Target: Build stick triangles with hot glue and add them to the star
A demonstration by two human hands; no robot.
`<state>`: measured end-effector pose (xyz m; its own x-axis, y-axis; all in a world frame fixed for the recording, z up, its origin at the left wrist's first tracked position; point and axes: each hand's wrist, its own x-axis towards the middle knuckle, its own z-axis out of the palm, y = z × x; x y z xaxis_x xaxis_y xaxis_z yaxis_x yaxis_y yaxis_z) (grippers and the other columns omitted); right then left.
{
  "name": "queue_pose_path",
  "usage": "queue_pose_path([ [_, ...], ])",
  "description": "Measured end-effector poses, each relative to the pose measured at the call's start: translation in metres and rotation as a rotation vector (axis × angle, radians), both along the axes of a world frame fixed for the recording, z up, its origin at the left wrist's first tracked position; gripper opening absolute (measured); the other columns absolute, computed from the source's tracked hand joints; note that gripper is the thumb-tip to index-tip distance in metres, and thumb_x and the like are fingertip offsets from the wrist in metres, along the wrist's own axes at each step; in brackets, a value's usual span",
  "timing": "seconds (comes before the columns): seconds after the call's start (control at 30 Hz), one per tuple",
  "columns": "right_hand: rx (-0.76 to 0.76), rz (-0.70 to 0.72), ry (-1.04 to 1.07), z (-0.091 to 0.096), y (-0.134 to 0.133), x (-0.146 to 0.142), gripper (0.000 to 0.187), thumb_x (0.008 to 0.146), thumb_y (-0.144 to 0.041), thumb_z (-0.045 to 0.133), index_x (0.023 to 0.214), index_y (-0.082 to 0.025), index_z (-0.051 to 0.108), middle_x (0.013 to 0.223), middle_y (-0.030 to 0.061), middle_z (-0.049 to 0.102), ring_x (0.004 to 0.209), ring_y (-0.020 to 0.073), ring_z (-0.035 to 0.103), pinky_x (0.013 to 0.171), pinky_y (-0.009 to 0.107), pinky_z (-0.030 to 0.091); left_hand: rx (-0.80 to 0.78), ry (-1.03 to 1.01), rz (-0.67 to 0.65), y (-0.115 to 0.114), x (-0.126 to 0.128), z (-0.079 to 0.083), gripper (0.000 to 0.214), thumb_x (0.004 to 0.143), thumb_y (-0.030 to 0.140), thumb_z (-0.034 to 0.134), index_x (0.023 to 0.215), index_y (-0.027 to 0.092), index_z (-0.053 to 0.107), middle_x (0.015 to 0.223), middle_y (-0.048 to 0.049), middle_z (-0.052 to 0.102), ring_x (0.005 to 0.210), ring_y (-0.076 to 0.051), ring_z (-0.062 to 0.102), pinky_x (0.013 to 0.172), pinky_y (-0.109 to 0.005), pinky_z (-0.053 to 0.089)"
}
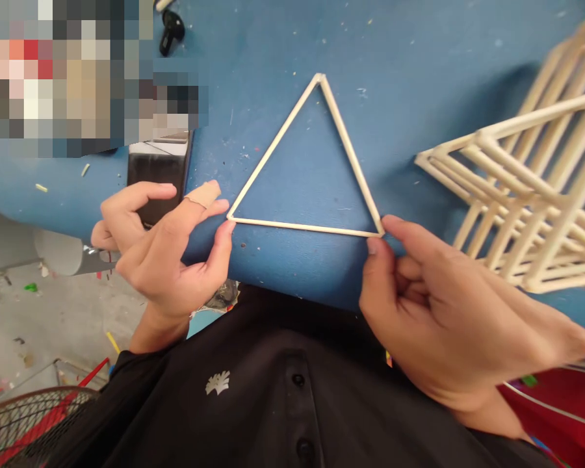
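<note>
A triangle of three thin pale wooden sticks lies flat on the blue table. My left hand pinches its lower left corner between thumb and forefinger; a tan plaster wraps one finger. My right hand pinches the lower right corner with thumb and forefinger, the other fingers curled under. The apex points away from me.
A larger frame built of several wooden sticks rests at the right of the table. A black box-like object stands by my left hand, and a small black tool lies at the far edge. A wire fan guard sits on the floor, lower left.
</note>
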<state>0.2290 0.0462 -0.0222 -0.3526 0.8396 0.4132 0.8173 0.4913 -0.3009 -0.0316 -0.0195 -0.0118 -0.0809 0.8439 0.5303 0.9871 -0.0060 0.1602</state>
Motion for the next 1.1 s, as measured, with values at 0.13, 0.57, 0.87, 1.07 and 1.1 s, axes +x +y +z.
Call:
queue_pose_path([
  [0.13,0.124,0.033,-0.007,0.001,0.004,-0.007,0.017,0.091,-0.013,0.079,0.108,-0.013,0.081,0.054,-0.0057,0.062,0.047,0.0082,0.053,0.05,0.027,0.036,-0.062,-0.067,0.042,-0.001,0.002,0.001,0.047,0.09,0.026,0.082,0.135,0.036,0.078,0.095,-0.0002,0.085,0.115,-0.04,0.072,0.107,-0.068,0.042],
  [0.57,0.186,0.024,0.033,-0.007,0.001,-0.007,0.012,0.099,-0.017,0.074,0.109,-0.018,0.08,0.057,-0.0075,0.063,0.049,0.0056,0.054,0.053,0.025,0.035,0.039,0.033,-0.023,-0.002,0.006,0.001,0.046,0.093,0.015,0.083,0.132,0.038,0.077,0.096,0.0038,0.086,0.109,-0.035,0.076,0.095,-0.051,0.035],
  [0.87,0.213,0.081,0.008,-0.008,0.004,-0.006,0.009,0.098,-0.016,0.076,0.09,-0.017,0.075,0.057,-0.0073,0.063,0.051,0.0063,0.056,0.052,0.026,0.035,-0.02,-0.023,-0.075,-0.004,0.011,0.005,0.049,0.096,0.01,0.073,0.14,0.032,0.075,0.093,-0.0003,0.086,0.111,-0.037,0.076,0.093,-0.05,0.031],
  [1.07,0.231,0.058,0.032,-0.011,0.002,-0.008,0.008,0.099,-0.017,0.073,0.106,-0.017,0.078,0.058,-0.0076,0.062,0.051,0.007,0.056,0.053,0.025,0.036,-0.091,-0.129,0.159,0.009,-0.014,0.021,0.026,0.1,0.029,0.07,0.125,0.029,0.078,0.111,-0.0056,0.084,0.11,-0.034,0.072,0.103,-0.054,0.044],
  [1.1,0.238,0.053,0.033,-0.012,0.001,-0.008,0.01,0.099,-0.017,0.074,0.108,-0.016,0.078,0.058,-0.0077,0.063,0.05,0.007,0.056,0.052,0.025,0.036,-0.12,-0.136,0.244,0.015,-0.019,0.024,0.033,0.101,0.034,0.069,0.132,0.028,0.076,0.117,-0.0083,0.083,0.114,-0.035,0.07,0.105,-0.055,0.046],
])
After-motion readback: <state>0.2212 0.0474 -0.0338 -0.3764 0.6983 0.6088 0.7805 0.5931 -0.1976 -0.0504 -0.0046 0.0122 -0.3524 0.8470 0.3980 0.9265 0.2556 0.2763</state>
